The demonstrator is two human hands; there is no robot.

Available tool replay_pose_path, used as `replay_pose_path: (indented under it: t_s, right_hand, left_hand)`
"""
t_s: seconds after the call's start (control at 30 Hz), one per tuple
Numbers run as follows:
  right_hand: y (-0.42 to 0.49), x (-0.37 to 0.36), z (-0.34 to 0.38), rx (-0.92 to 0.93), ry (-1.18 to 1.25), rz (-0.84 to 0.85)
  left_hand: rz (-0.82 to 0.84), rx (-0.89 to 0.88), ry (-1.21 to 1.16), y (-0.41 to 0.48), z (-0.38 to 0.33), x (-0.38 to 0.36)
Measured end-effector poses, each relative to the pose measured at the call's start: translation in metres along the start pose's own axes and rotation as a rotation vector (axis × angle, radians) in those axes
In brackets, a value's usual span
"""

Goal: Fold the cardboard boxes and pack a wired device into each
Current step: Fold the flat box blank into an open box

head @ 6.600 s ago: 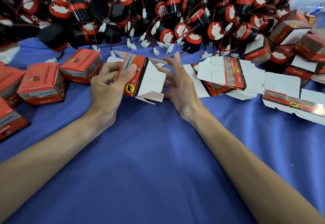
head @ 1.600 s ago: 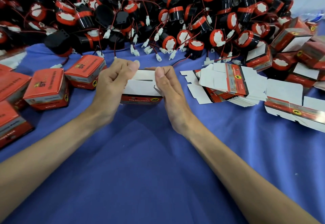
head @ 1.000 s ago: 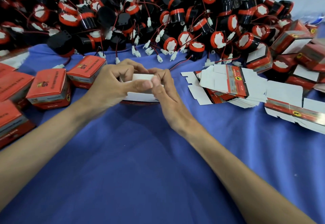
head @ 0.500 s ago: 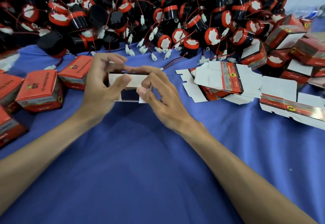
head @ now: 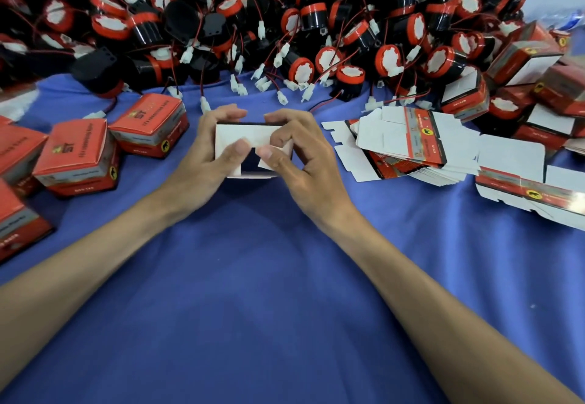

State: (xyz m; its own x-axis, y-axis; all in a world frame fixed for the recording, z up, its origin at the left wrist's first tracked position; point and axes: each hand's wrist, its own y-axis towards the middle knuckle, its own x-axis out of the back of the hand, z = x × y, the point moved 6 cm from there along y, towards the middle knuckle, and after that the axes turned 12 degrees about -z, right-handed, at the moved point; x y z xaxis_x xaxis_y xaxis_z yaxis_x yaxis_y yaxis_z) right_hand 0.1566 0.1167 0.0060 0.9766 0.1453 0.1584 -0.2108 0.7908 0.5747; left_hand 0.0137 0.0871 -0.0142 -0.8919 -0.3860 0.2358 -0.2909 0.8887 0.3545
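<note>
The half-folded box point(head: 235, 133) is being held over the counter point(head: 285, 308). Behind the box, a heap of wired devices point(head: 285, 23) is lying; left of it, closed boxes point(head: 79, 156) are standing; right of it, flat box blanks point(head: 408, 142) are lying stacked.

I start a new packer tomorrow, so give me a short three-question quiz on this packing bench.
1. True or false: the right hand is reaching into the pile of wired devices.
2. The stack of flat boxes lies: A) right of the hands, B) left of them, C) behind the pile.
3. Fill in: the left hand and right hand grip one half-folded box over a ____ cloth.
Key: 1 false; 2 A; 3 blue.
</note>
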Motion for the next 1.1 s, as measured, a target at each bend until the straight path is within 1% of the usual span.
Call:
replay_pose_path:
  t_s: [0.07,0.13,0.23,0.37,0.43,0.5,0.6,0.67,0.77,0.8,0.87,0.97,1.1]
  right_hand:
    - [0.002,0.002,0.0,0.0,0.006,-0.036]
    - [0.003,0.002,0.001,-0.018,0.029,-0.052]
    - [0.002,0.004,-0.003,-0.125,0.066,-0.053]
    - [0.005,0.005,-0.014,-0.281,0.031,-0.042]
    - [0.005,0.0,-0.019,-0.355,0.02,0.042]
    - [0.002,-0.003,-0.022,-0.395,0.119,0.162]
    - [-0.004,-0.007,-0.022,-0.416,0.203,0.314]
    - [-0.004,-0.01,-0.019,-0.429,0.289,0.363]
    - [-0.003,-0.012,-0.017,-0.467,0.456,0.403]
    - [-0.002,-0.012,-0.017,-0.471,0.466,0.407]
    - [0.0,-0.009,-0.018,-0.447,0.408,0.387]
    - [0.0,-0.008,-0.02,-0.408,0.327,0.337]
    - [-0.001,-0.005,-0.023,-0.455,0.416,0.235]
  left_hand:
    - [-0.042,0.007,0.059,0.001,-0.002,0.0]
    - [-0.023,0.045,0.074,0.0,-0.002,-0.003]
    - [0.046,0.043,0.079,-0.001,-0.003,-0.006]
    - [0.08,0.047,0.07,0.0,-0.002,-0.005]
    - [0.112,0.049,0.04,-0.002,-0.002,-0.007]
    - [0.119,0.03,0.031,-0.004,-0.002,-0.009]
    - [0.059,-0.013,0.027,-0.003,-0.001,-0.008]
    - [0.004,-0.034,-0.005,-0.001,-0.001,-0.005]
    - [-0.079,0.038,-0.207,0.001,0.004,0.003]
    - [-0.099,0.069,-0.273,0.003,0.006,0.005]
    - [-0.103,0.081,-0.315,0.006,0.006,0.007]
    - [-0.058,0.055,-0.269,0.004,0.004,0.004]
    - [-0.013,-0.022,-0.183,-0.001,-0.002,-0.001]
